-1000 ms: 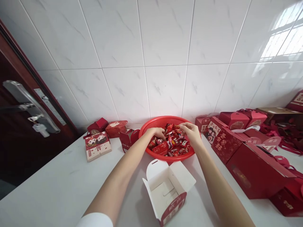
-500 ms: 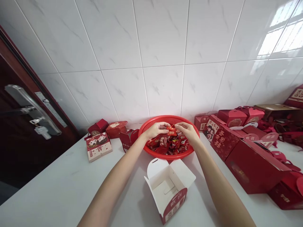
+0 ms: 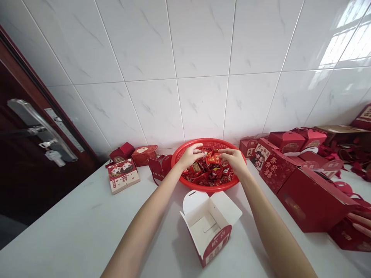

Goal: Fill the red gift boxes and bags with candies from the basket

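Observation:
A red plastic basket [image 3: 208,189] full of red-wrapped candies [image 3: 203,178] stands against the wall. Over it, my right hand [image 3: 234,160] pinches a red candy packet [image 3: 213,158] with gold lettering. Just left of that packet is my left hand [image 3: 189,157], its fingers apart and the tips close to the packet's end; whether they touch it is unclear. In front of the basket, between my forearms, sits a red gift box [image 3: 216,244] with its white flaps spread. Its white inside shows no candy.
On the left lie a panda-printed box [image 3: 124,177] and small red boxes [image 3: 121,152]. Many red boxes [image 3: 314,200] crowd the right side. Another person's hand [image 3: 362,223] reaches in at the right edge. A door handle [image 3: 43,131] with keys is far left.
My left hand's fingers have spread away from the packets. The red packet is now in my right hand's fingers. Another person's hand has appeared at the right edge.

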The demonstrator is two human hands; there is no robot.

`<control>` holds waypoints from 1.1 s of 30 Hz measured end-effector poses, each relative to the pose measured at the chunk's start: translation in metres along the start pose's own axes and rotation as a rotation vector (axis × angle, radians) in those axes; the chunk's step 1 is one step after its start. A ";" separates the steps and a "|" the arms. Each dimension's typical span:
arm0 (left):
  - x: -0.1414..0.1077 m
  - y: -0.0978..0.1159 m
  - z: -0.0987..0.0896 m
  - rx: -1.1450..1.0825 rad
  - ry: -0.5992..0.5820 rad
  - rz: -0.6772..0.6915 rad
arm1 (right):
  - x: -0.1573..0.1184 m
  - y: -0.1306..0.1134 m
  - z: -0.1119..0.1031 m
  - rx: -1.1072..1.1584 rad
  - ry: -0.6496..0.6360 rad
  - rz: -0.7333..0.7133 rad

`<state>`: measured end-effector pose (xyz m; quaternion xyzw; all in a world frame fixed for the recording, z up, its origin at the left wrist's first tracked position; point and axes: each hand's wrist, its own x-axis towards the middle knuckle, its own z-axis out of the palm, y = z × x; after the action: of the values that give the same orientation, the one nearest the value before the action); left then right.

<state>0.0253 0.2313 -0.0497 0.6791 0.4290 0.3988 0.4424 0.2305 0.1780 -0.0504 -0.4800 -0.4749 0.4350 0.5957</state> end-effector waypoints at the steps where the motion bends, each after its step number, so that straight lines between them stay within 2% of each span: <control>1: 0.001 -0.002 0.000 0.009 0.031 0.000 | 0.000 0.001 0.000 -0.004 0.019 -0.008; 5: 0.006 -0.006 -0.001 0.012 0.082 0.040 | 0.001 0.001 -0.001 0.054 0.054 -0.010; 8: 0.005 -0.004 0.000 -0.003 0.052 0.097 | 0.002 -0.001 -0.002 0.147 0.030 0.018; 11: 0.004 0.002 0.003 -0.019 -0.010 0.135 | 0.003 -0.004 -0.002 0.243 -0.052 0.076; 15: 0.009 0.010 0.015 -0.011 -0.095 0.156 | 0.004 -0.002 -0.003 0.304 -0.090 0.189; 19: 0.020 0.020 0.034 0.053 -0.159 0.169 | 0.005 0.003 -0.005 0.315 -0.089 0.138; 21: 0.027 0.025 0.042 0.107 -0.170 0.168 | 0.007 0.005 -0.006 0.321 -0.055 0.093; 24: 0.035 0.026 0.047 0.236 -0.156 0.160 | 0.010 0.007 -0.008 0.331 0.064 0.032; 28: 0.039 0.015 0.046 0.510 -0.202 0.106 | 0.013 0.008 -0.008 0.349 0.202 0.000; 33: 0.042 -0.001 0.040 0.756 -0.210 -0.007 | 0.013 0.007 -0.007 0.344 0.200 0.023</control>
<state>0.0755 0.2607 -0.0550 0.8297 0.5006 0.1395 0.2040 0.2395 0.1902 -0.0560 -0.4174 -0.3264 0.4667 0.7081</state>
